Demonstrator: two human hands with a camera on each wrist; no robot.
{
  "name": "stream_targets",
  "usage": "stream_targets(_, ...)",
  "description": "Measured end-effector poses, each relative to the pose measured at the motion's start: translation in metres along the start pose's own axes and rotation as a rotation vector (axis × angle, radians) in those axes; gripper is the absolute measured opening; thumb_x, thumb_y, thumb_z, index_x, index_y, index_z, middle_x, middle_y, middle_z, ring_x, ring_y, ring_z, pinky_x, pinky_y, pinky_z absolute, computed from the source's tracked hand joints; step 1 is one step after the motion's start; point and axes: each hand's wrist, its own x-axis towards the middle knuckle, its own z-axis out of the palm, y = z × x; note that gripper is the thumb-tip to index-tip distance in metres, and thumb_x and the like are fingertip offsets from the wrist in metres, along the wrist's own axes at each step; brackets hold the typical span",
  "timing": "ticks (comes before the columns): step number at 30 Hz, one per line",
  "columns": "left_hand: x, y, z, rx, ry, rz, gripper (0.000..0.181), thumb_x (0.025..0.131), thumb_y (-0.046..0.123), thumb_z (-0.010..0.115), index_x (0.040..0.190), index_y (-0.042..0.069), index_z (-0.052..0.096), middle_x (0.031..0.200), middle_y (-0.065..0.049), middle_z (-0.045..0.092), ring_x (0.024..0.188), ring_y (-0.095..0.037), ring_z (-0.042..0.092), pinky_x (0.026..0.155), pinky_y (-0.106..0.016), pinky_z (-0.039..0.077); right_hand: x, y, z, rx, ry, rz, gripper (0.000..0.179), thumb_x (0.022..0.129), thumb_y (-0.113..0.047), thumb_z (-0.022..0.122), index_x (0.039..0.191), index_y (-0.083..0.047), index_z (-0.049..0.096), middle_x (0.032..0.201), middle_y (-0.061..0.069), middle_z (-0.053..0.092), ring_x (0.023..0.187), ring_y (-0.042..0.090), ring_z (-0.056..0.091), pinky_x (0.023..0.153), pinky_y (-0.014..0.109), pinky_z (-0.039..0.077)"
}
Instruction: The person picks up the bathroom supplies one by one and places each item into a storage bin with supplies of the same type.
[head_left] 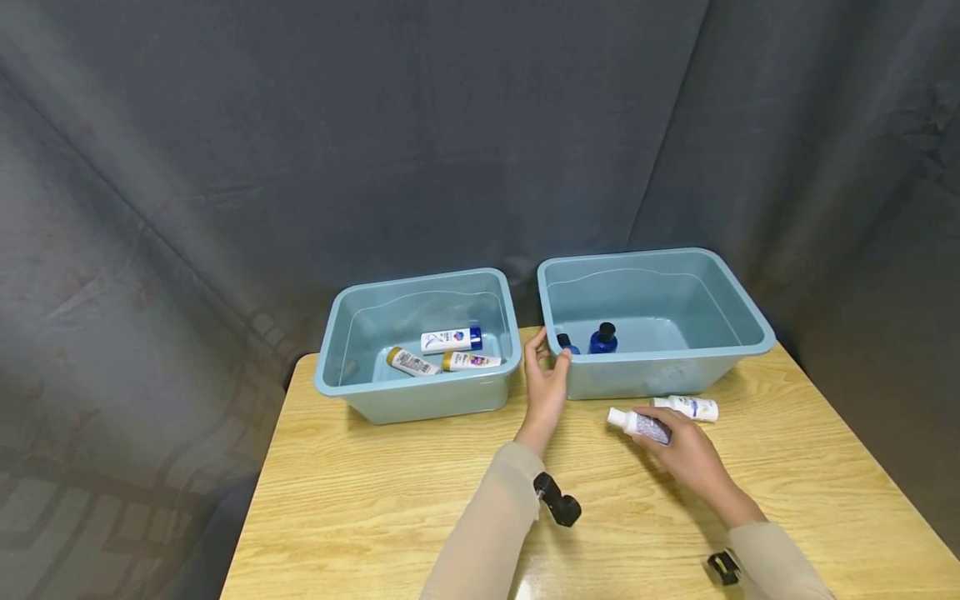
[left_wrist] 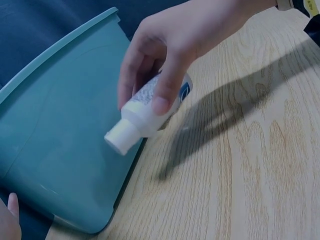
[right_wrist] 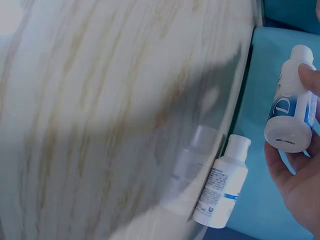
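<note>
My right hand [head_left: 693,458] holds a small white bottle [head_left: 626,421] between thumb and fingers, above the table in front of the right bin [head_left: 645,375]. Its white cap points left; a blue label patch with a letter D faces the right wrist view. A second white bottle [head_left: 696,407] lies on its side by the bin's front wall, just behind that hand. My left hand [head_left: 546,392] grips the right bin's front left corner, thumb at the front rim and fingers along the side. Two blue bottles with black caps, one a dark blue bottle [head_left: 603,340], are inside this bin.
To the left stands another blue-green bin [head_left: 420,400] holding a white bottle with a blue cap [head_left: 450,340] and two gold-capped bottles, one a white tube-like bottle [head_left: 472,361]. Both bins sit on the wooden table [head_left: 360,500], with a grey curtain [head_left: 450,142] behind.
</note>
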Motion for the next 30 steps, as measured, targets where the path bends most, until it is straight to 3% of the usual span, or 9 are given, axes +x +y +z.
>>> stream_targets(13,0.001,-0.001,0.001,0.009,0.009,0.019,0.046,0.096,0.013,0.063,0.139,0.018,0.047,0.126,-0.008,0.049,0.106,-0.016,0.046,0.078,-0.029,0.045,-0.005,-0.009,-0.016,-0.053,0.098,-0.083,0.042,0.078,-0.006,0.083,0.118,-0.002,0.069,0.113,0.018,0.068,0.095,0.035,0.064,0.076,0.045,0.049)
stream_targets(24,0.000,-0.001,-0.001,0.010,0.015,0.016,0.046,0.095,0.014,0.063,0.139,0.019,0.049,0.125,-0.007,0.049,0.105,-0.018,0.046,0.076,-0.029,0.045,-0.009,-0.014,-0.030,-0.041,0.155,-0.098,0.046,0.074,0.001,0.084,0.117,-0.004,0.069,0.112,0.018,0.068,0.097,0.033,0.060,0.077,0.019,0.040)
stream_targets(30,0.001,-0.002,-0.001,0.011,0.017,0.029,0.047,0.095,0.013,0.064,0.139,0.017,0.048,0.126,-0.009,0.049,0.108,-0.020,0.046,0.077,-0.029,0.046,-0.010,-0.016,-0.037,-0.045,0.171,-0.103,0.047,0.073,0.003,0.084,0.118,-0.003,0.069,0.114,0.018,0.067,0.098,0.031,0.057,0.078,0.021,0.039)
